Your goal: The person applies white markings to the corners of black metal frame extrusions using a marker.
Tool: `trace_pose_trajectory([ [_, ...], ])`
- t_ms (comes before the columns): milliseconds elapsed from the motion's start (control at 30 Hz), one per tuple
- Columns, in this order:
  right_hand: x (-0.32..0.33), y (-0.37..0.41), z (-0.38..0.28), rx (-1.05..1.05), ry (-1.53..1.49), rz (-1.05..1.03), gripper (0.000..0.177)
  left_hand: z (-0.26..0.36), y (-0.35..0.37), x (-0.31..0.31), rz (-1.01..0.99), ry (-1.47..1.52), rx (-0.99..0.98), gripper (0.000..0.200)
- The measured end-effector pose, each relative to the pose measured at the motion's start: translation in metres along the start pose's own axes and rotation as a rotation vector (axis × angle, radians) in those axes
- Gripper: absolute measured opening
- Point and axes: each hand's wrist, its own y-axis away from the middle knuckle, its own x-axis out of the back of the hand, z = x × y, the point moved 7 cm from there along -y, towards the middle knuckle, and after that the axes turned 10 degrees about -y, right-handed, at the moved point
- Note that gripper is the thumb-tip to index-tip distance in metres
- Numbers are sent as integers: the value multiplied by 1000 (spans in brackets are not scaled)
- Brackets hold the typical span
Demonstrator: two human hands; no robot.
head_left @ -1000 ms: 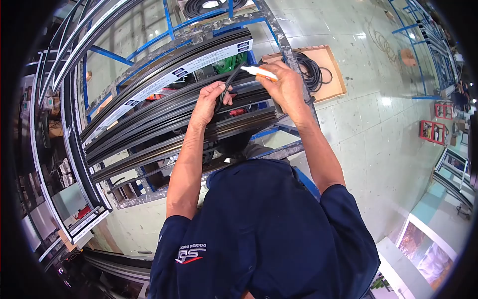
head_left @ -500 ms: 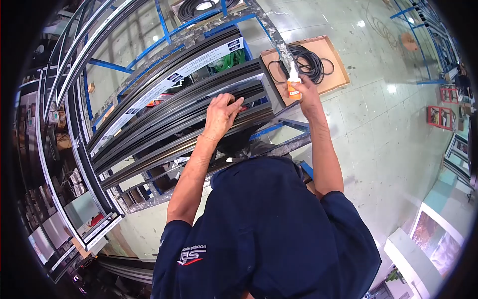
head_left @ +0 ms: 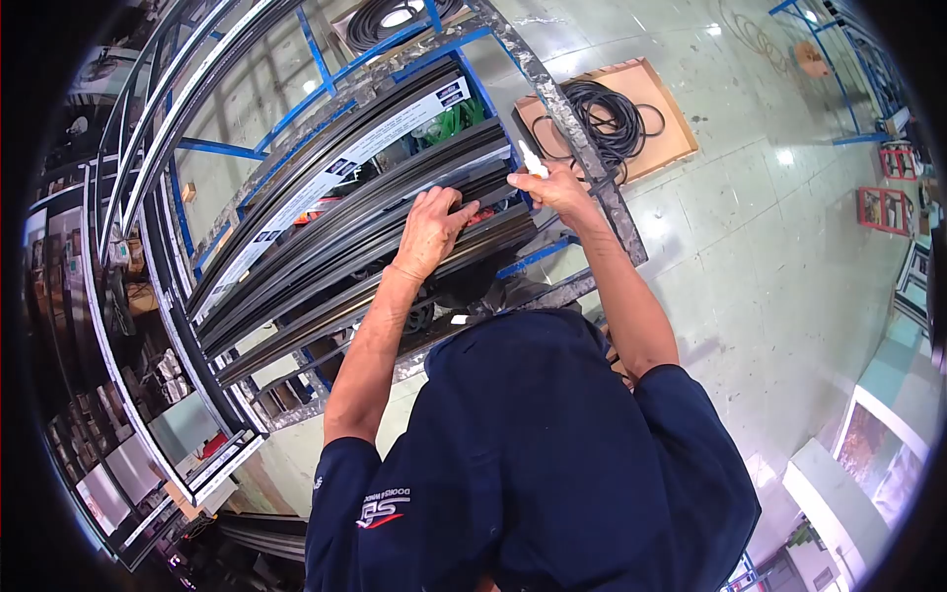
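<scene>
1. Two things matter at the left: the dark profiles [head_left: 326, 247] lie stacked lengthwise on the blue rack [head_left: 212, 148], so lean no weight on them that could make one slide.
2. Your left hand [head_left: 431, 232] rests on the right-hand end of the stack, fingers bent and close together, tips pressed down on the top profile. I cannot tell whether anything is pinched beneath them. Press flat and firm, so that the end does not shift under the nozzle.
3. Your right hand [head_left: 559, 187] is just right of the left, closed around the white tube [head_left: 531, 158], whose tip sticks out on the far side. Judging by this, bring the tip down to the profile end beside your left fingertips, squeeze lightly, and keep the bead off your fingers.
4. Far right, the cardboard tray [head_left: 681, 148] with the coil of black cord [head_left: 602, 113] sits on the floor, well clear of your elbow.
</scene>
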Motion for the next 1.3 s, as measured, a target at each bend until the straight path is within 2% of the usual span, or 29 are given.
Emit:
trace_pose_trajectory([
  [100, 1, -4, 3, 20, 62, 16, 36, -1, -2, 0, -6, -4, -8, 36],
  [300, 1, -6, -4, 306, 338, 27, 43, 6, -7, 1, -13, -85, 70, 32],
  [400, 1, -3, -3, 317, 377, 45, 44, 17, -18, 1, -42, -119, 92, 36],
  [500, 0, -4, -1, 311, 318, 44, 42, 30, -30, -1, -7, -136, 26, 36],
  [767, -3, 1, -2, 327, 261, 60, 39, 26, -35, -3, -136, -116, 3, 34],
  [1033, -1, 5, -1, 308, 289, 92, 43, -13, 38, 30, -150, -146, 112, 34],
  [1233, -1, 3, 0, 333, 288, 113, 44, -47, 96, 53, -167, -177, 294, 34],
  [1300, 1, 0, 2, 309, 282, 92, 44, -44, 100, 58, -166, -252, 244, 39],
])
